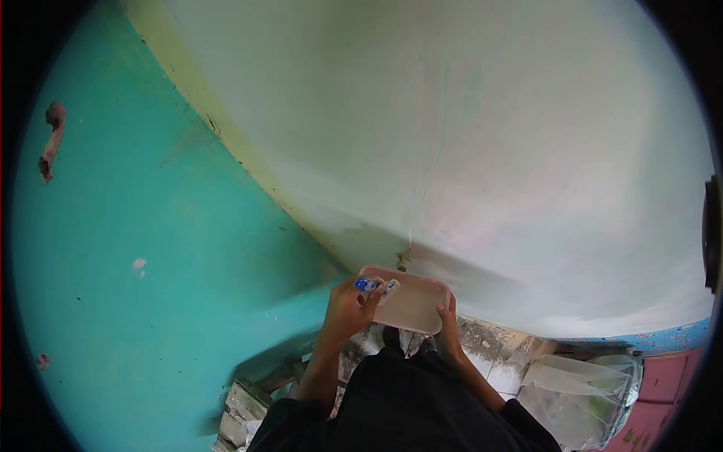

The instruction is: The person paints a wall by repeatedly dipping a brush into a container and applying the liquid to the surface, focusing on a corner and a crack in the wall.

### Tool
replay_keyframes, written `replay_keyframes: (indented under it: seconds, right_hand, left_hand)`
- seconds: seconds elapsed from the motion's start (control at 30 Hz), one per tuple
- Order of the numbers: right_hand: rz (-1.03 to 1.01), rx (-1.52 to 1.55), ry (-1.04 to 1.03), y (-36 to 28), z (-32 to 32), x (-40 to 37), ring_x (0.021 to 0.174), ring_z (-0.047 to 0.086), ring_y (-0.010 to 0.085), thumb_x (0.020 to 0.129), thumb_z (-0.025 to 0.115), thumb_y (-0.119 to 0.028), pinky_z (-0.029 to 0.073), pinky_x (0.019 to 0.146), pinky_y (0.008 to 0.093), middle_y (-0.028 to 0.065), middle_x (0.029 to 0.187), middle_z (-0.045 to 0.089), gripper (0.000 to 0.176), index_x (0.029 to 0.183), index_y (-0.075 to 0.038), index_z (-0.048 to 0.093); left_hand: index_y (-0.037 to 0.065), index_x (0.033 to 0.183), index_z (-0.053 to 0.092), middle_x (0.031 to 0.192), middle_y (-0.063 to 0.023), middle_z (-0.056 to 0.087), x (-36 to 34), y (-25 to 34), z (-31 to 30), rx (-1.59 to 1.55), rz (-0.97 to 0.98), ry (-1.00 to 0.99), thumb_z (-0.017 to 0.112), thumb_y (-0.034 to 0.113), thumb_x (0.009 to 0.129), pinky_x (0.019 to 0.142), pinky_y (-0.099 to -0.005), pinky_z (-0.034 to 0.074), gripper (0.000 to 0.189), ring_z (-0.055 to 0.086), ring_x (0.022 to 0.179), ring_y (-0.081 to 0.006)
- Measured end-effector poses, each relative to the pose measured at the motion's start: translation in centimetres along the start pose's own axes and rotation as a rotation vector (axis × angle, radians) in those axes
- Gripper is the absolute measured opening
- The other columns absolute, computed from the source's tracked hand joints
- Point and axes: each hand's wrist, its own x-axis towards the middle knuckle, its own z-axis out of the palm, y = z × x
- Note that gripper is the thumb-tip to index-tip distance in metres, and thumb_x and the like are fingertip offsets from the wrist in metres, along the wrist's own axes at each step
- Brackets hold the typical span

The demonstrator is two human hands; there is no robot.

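Observation:
My left hand [350,307] is closed around a small tool with a blue-and-white end [366,285], held over the left part of a shallow rectangular tray [414,301]. What kind of tool it is cannot be made out. The tray has a pinkish rim and a pale inside. My right hand [448,325] grips the tray's right edge, with the thumb on the rim. Both hands are in front of my body, close to the foot of the pale wall [482,188].
A teal wall [188,226] with chipped spots stands on the left and meets the pale wall at a corner. Rubble [245,410] lies at the lower left. A clear plastic bag [576,399] sits at the lower right beside a pink surface [659,384].

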Motion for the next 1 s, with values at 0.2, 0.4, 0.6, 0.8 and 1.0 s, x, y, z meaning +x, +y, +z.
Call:
replay_keyframes:
  seconds: [0.2, 0.4, 0.6, 0.8, 1.0]
  right_hand:
    - [-0.017, 0.053, 0.016, 0.2, -0.6, 0.2, 0.137, 0.037, 0.029, 0.097, 0.047, -0.03, 0.037, 0.11, 0.0441, 0.014, 0.148, 0.036, 0.063, 0.151, -0.014, 0.021]
    - [-0.047, -0.001, 0.0, -0.8, -0.8, 0.4, 0.133, 0.041, 0.0285, 0.097, 0.046, -0.036, 0.046, 0.102, 0.0447, 0.0123, 0.144, 0.037, 0.061, 0.149, -0.014, 0.023]
    - [0.004, 0.019, 0.036, -0.9, -0.9, 0.2, 0.128, 0.047, 0.0319, 0.096, 0.045, -0.036, 0.056, 0.086, 0.0493, 0.014, 0.142, 0.038, 0.062, 0.149, -0.017, 0.02]
    - [0.002, -0.022, 0.069, 0.6, -2.1, -0.1, 0.125, 0.051, 0.0357, 0.095, 0.042, -0.034, 0.058, 0.083, 0.0521, 0.0166, 0.143, 0.037, 0.062, 0.149, -0.016, 0.016]
    - [0.037, -0.034, 0.082, -0.7, -1.3, -1.0, 0.123, 0.052, 0.0366, 0.095, 0.038, -0.031, 0.058, 0.083, 0.0536, 0.0179, 0.143, 0.036, 0.062, 0.149, -0.015, 0.015]
  left_hand:
    - [0.007, 0.095, 0.068, 0.095, -0.0076, 0.073, 0.6, 0.5, -1.9, 0.062, 0.409, -0.23, 0.076, 0.005, 0.078, 0.074, -0.0355, 0.053, 0.019, 0.07, 0.084, -0.0246]
    - [0.013, 0.103, 0.068, 0.111, -0.0004, 0.07, 2.2, 4.6, -5.0, 0.185, 0.538, -0.344, 0.077, 0.005, 0.066, 0.086, -0.0378, 0.051, 0.038, 0.065, 0.102, -0.0211]
    - [0.011, 0.1, 0.068, 0.11, -0.0035, 0.071, 8.0, 9.1, -11.0, 0.202, 0.753, -0.133, 0.079, 0.009, 0.072, 0.078, -0.0359, 0.054, 0.03, 0.068, 0.094, -0.0225]
    - [0.006, 0.092, 0.067, 0.091, -0.0104, 0.074, 14.8, 17.6, -16.0, 0.131, 0.85, 0.006, 0.077, -0.006, 0.071, 0.075, -0.0344, 0.057, 0.027, 0.07, 0.085, -0.0251]
    - [-0.001, 0.093, 0.065, 0.092, -0.0095, 0.068, 22.4, 23.3, -19.4, 0.049, 0.852, -0.16, 0.069, -0.007, 0.084, 0.081, -0.0341, 0.057, 0.012, 0.07, 0.093, -0.0211]
